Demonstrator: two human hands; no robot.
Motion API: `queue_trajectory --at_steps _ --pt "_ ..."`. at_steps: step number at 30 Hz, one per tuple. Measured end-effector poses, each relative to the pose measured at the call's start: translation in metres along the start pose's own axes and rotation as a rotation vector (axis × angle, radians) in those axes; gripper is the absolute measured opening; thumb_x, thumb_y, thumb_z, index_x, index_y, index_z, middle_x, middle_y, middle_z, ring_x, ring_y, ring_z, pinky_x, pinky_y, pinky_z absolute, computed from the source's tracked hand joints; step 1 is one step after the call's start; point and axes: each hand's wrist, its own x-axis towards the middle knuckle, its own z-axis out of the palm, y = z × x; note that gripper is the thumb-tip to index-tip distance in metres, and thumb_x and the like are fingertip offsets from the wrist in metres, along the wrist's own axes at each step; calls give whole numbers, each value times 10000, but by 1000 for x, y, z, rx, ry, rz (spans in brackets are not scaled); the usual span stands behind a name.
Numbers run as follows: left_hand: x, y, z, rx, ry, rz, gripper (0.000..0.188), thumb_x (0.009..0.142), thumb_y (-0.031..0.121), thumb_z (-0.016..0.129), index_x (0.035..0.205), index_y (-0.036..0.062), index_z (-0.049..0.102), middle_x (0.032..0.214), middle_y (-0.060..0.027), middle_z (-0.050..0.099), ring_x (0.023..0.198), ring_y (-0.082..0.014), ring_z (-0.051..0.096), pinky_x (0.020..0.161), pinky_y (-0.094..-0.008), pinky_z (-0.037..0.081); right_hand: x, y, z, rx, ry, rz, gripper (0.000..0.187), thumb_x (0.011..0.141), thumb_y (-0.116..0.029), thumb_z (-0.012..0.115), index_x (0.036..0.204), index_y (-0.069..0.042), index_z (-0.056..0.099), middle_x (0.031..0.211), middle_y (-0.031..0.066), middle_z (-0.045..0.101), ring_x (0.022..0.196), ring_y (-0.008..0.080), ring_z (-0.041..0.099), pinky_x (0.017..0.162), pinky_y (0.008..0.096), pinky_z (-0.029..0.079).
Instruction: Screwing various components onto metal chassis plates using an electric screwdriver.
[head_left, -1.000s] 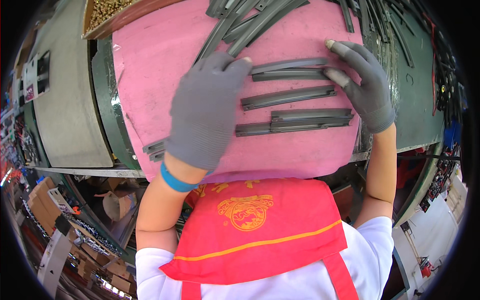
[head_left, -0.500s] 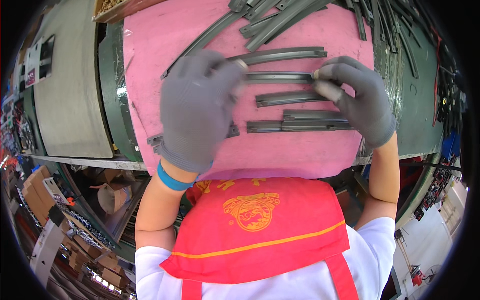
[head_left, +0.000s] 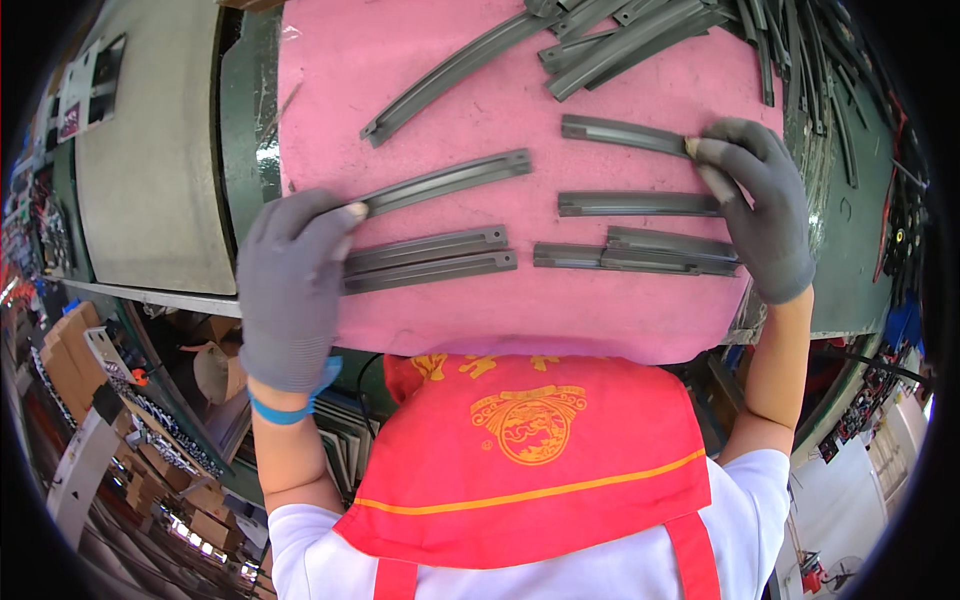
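Head view showed the gloved left hand, knuckles up, pinching a slanted grey channel strip by its left end; slightly farther, the gloved right hand, fingers curled leftward, pinched a second strip at its right end over the pink mat.

The gloved left hand pinches the left end of a dark grey strip over the pink mat; the gloved right hand grips another strip by its right end. Loose strips pile up at the far side.
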Motion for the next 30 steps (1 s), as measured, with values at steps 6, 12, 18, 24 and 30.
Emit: queue_trajectory --at_steps 6,12,18,24,30 --pt "-19 -18 -16 -48 -49 -47 194 770 20 689 959 67 692 915 -92 630 851 -283 592 725 -363 482 -28 -4 -4 66 -94 78 166 790 -37 664 950 -53 705 964 116 616 896 301 592 775 365 473" --pt "43 -2 -20 -337 79 -130 182 823 81 685 999 37 680 875 -102 617 812 -255 602 711 -331 470 -36 -8 4 21 1 76 201 794 -47 666 984 -83 723 981 108 625 919 297 599 795 367 480" --pt "77 -11 25 -86 217 56 196 856 86 639 1039 49 697 870 -130 621 771 -282 595 697 -339 461 -41 -8 6 -74 58 3 208 804 -51 661 1003 -78 718 1029 106 638 965 307 600 828 369 484" --pt "39 -25 1 -66 122 -84 193 854 49 641 1032 55 714 854 -120 611 761 -258 587 680 -336 455 -73 8 21 160 267 94 273 875 0 543 1128 -4 644 1199 176 610 1140 311 574 980 377 434" --pt "11 -21 -4 -120 87 -154 191 837 21 680 1024 33 719 828 -80 582 747 -178 551 674 -292 443 -70 -2 35 563 429 110 419 905 -116 422 1279 46 516 1372 237 504 1309 311 458 1118 411 293"
